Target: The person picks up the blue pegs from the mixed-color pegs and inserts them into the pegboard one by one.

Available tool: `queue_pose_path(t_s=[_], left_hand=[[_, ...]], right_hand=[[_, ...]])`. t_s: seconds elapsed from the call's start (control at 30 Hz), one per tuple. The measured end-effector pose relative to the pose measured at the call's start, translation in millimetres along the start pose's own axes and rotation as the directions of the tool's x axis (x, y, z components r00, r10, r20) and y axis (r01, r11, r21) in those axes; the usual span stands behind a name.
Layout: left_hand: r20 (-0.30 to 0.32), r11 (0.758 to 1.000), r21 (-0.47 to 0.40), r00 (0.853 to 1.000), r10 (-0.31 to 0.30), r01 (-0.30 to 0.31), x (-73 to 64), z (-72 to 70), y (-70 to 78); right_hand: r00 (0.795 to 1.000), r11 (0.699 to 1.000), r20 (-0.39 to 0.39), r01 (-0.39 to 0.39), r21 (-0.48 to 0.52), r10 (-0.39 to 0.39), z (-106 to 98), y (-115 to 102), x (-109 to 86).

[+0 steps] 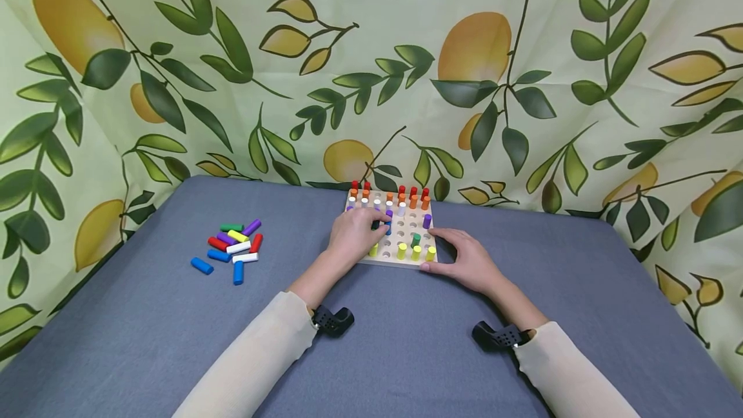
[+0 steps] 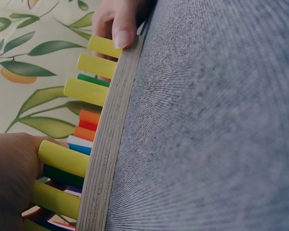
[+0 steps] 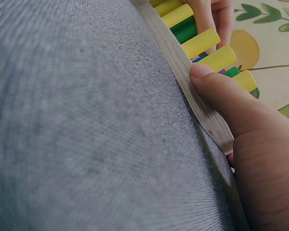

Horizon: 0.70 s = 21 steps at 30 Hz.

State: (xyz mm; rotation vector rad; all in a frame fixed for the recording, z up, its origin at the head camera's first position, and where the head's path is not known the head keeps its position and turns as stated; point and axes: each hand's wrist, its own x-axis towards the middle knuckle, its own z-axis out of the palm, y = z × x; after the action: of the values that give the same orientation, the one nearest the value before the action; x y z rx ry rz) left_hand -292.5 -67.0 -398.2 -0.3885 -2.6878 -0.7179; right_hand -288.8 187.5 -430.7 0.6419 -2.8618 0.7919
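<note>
A wooden pegboard [image 1: 401,264] lies flat on the table, with rows of coloured pegs standing in its holes. Over its middle, my left hand [image 1: 355,235] pinches a blue peg [image 1: 388,229] between thumb and fingers, low among the holes. My right hand [image 1: 469,262] holds the board at its right side, the thumb on the near corner and the fingers farther back by a purple peg [image 1: 427,220]. In the right wrist view, the right thumb [image 3: 216,89] presses on the board's edge close to a yellow peg [image 3: 219,59]. The left hand covers part of the board's left side.
Left of the board lies a loose pile of pegs, including a blue peg [image 1: 202,266], a white peg [image 1: 246,257], a red peg [image 1: 257,243] and a green peg [image 1: 231,228]. A leaf-patterned curtain [image 1: 371,69] hangs behind the grey-blue table [image 1: 371,353].
</note>
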Motion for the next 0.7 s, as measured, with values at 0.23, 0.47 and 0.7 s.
queue_pose_path(t_s=[0.23,0.47,0.7], left_hand=[[0.027,1.000,-0.017,1.000,-0.006,0.006,-0.2,-2.3,0.3],[0.056,0.998,-0.067,0.998,-0.005,0.008,0.3,-6.4,0.1],[0.065,0.991,-0.134,0.998,-0.008,0.017,1.5,-18.4,1.5]], right_hand=[[1.000,1.000,-0.003,0.006,-0.008,-0.006,1,1,0.5],[1.000,1.000,-0.006,0.004,-0.006,-0.004,1,2,0.2],[1.000,1.000,-0.005,0.001,0.004,-0.001,3,2,-0.6]])
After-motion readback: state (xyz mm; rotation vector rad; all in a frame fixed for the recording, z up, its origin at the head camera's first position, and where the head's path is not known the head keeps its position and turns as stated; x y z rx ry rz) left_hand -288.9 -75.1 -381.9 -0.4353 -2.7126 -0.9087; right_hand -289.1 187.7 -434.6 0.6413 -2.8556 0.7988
